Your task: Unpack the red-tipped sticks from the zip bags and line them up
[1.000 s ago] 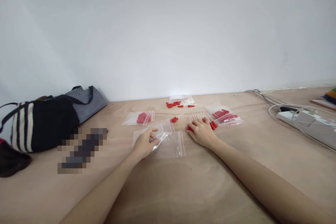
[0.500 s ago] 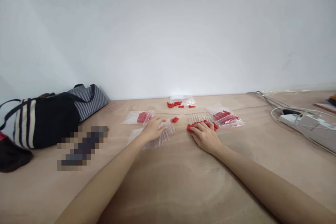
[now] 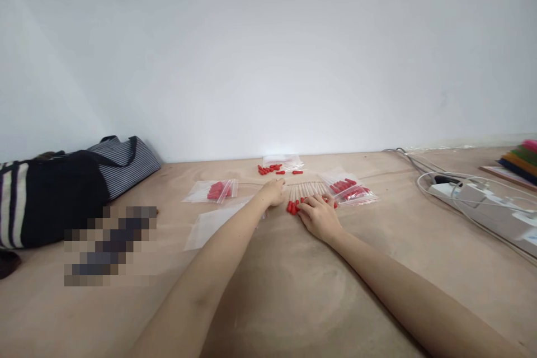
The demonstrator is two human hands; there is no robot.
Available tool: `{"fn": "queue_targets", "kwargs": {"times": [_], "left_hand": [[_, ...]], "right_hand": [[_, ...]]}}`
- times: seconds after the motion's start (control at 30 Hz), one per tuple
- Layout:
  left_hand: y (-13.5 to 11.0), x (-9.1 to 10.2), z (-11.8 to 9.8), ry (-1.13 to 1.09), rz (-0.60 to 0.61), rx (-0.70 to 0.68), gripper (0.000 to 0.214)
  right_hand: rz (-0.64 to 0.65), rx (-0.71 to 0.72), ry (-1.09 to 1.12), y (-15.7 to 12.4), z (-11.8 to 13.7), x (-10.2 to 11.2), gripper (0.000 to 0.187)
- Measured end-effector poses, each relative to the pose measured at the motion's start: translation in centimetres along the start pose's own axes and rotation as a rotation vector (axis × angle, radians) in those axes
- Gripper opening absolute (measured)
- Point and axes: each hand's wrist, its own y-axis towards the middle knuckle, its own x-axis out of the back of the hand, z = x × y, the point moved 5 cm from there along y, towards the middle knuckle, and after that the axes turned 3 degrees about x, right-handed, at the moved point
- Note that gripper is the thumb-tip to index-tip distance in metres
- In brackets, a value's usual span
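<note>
My right hand [image 3: 319, 215] lies flat with its fingers spread on a row of thin pale sticks with red caps [image 3: 307, 189]. My left hand [image 3: 273, 192] reaches forward just left of that row. Its fingers are bunched down on the table, and what they hold, if anything, is hidden. A flat clear zip bag [image 3: 210, 222] lies beside my left forearm. Further left lies a zip bag with red caps inside [image 3: 215, 191]. Loose red caps [image 3: 272, 169] are scattered near the wall. Filled zip bags [image 3: 349, 188] lie right of the sticks.
A striped black and grey cloth bag [image 3: 79, 182] lies at the left by the wall, with a blurred-out dark object [image 3: 109, 246] in front of it. A white power strip with cables [image 3: 474, 196] and a stack of coloured sheets [image 3: 520, 159] are at the right.
My left hand let go of the clear zip bags and moved forward and right, up to the sticks. My right hand stayed flat on the red-capped ends. The view turned slightly right.
</note>
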Motion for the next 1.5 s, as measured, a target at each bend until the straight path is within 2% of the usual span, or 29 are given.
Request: {"fn": "queue_targets", "kwargs": {"times": [0.23,0.5,0.67,0.8,0.9,1.03,1.13,1.2,1.23,1.3,1.37,1.43,1.5], "left_hand": [[-0.5,-1.0,-1.3,-0.089,0.011,0.11,0.025],[-3.1,-0.8,-2.4,-0.12,-0.111,0.134,0.023],[-3.5,-0.1,-1.5,-0.124,-0.1,0.117,0.029],[-4.3,1.1,-1.0,-0.118,-0.12,0.077,0.023],[-6.5,2.8,0.1,-0.107,-0.171,0.027,0.021],[-11.2,4.9,3.6,-0.019,-0.241,-0.023,0.023],[-14.4,4.9,6.8,0.047,-0.189,-0.023,0.032],[-15.7,4.1,8.3,0.053,-0.108,-0.036,0.047],[-16.2,3.4,8.7,0.055,-0.055,-0.047,0.051],[-16.6,1.9,8.8,0.067,0.058,-0.068,0.054],[-16.7,0.8,8.2,0.09,0.134,-0.071,0.054],[-16.3,0.3,7.7,0.11,0.17,-0.054,0.054],[-15.6,0.7,7.7,0.118,0.162,-0.032,0.051]], "right_hand": [[0.019,-0.039,-0.062,-0.2,-1.2,-0.1,0.02],[-0.012,-0.046,-0.07,-0.5,-1.9,0.4,0.022],[-0.061,-0.028,0.047,-0.4,-0.6,0.9,0.019],[-0.068,0.007,0.105,-0.3,0.6,0.9,0.021],[-0.083,0.026,0.123,-0.4,0.9,0.9,0.02],[-0.109,0.025,0.14,-0.5,1.0,1.0,0.021],[-0.083,0.026,0.168,-0.4,2.1,1.2,0.02],[-0.021,0.076,0.208,0.0,3.7,1.1,0.022],[0.018,0.116,0.231,0.2,4.6,1.1,0.029],[0.094,0.184,0.275,0.5,6.2,1.0,0.045],[0.162,0.225,0.311,0.8,7.2,0.8,0.052],[0.197,0.222,0.343,0.8,7.4,0.8,0.047],[0.196,0.178,0.373,0.5,7.0,1.0,0.039]]}}
